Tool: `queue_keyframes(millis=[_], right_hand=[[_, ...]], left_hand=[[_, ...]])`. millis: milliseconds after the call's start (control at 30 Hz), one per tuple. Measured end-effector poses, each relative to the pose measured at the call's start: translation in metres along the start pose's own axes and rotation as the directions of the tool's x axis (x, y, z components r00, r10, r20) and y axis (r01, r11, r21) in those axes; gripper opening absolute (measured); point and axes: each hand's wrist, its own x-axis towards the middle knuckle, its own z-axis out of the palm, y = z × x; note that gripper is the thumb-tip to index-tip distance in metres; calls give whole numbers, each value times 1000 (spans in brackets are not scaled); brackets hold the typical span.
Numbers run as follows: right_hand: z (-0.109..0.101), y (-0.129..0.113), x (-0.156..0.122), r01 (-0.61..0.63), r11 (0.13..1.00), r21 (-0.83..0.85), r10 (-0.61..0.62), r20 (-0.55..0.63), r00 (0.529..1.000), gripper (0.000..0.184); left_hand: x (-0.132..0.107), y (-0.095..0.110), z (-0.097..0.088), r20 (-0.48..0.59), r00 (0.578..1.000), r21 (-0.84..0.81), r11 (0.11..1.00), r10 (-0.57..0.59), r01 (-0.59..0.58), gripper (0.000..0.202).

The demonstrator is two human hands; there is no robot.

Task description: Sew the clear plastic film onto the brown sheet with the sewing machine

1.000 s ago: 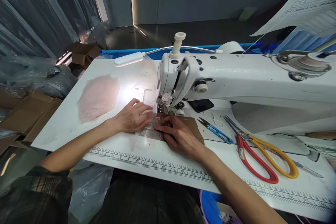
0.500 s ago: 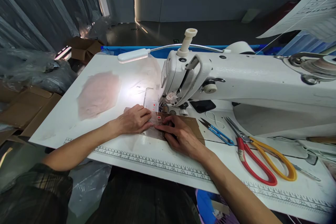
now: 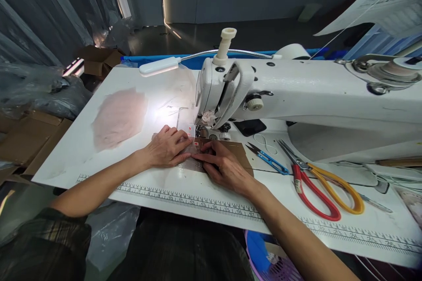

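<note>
A thin, pale, sheer fabric [image 3: 190,148] lies by the needle area of a white sewing machine [image 3: 227,85]. My left hand [image 3: 168,147] rests on it from the left, fingers bent and close together, thumb along the near edge. From the right, my right hand [image 3: 224,162] pinches at the same fabric, its index finger reaching to my left thumb; the fingertips partly hide what they grip. Under the right hand is a flat brown board [image 3: 242,156]. A clear plastic piece [image 3: 183,118] with red marks sits left of the presser foot [image 3: 199,131].
Pale pink sheer pieces [image 3: 118,118] lie on the table's left. To the right are blue thread snips [image 3: 272,161], large scissors [image 3: 318,191] with red and yellow handles, and a black flat object [image 3: 249,127]. A lamp [image 3: 160,66] lights the needle area. A printed ruler [image 3: 198,204] runs along the front edge.
The whole view has shifted slightly, with the machine and table appearing a little further left and up. Both hands keep nearly the same place and grip at the fabric.
</note>
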Motion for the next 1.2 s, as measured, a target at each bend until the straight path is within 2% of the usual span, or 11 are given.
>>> queue_keyframes(millis=[200, 433, 567, 667, 767, 967, 1200], right_hand=[[2, 2, 0, -60, 998, -29, 59, -8, 998, 41], [-1, 6, 3, -113, 993, 18, 113, 37, 993, 43], [-1, 7, 6, -108, 993, -50, 112, 71, 991, 42], [0, 6, 7, -103, 990, -99, 109, 61, 992, 42], [1, 4, 7, -97, 990, -105, 103, 47, 994, 41], [1, 3, 5, -90, 995, -37, 90, 1, 996, 42], [-4, 3, 1, -11, 1000, -23, 12, 52, 999, 41]], left_hand=[[2, 0, -6, 72, 997, 0, 1000, 11, -11, 40], [1, -5, -18, -108, 991, -109, 990, 82, -94, 23], [-4, -1, -30, -118, 971, -264, 936, 208, -233, 20], [-12, 4, -31, -125, 953, -365, 880, 276, -303, 20], [-18, 8, -25, -170, 956, -367, 885, 240, -287, 24], [-20, 10, -12, -228, 959, -228, 948, 168, -221, 26], [-19, 9, -13, -262, 951, -210, 953, 161, -219, 22]])
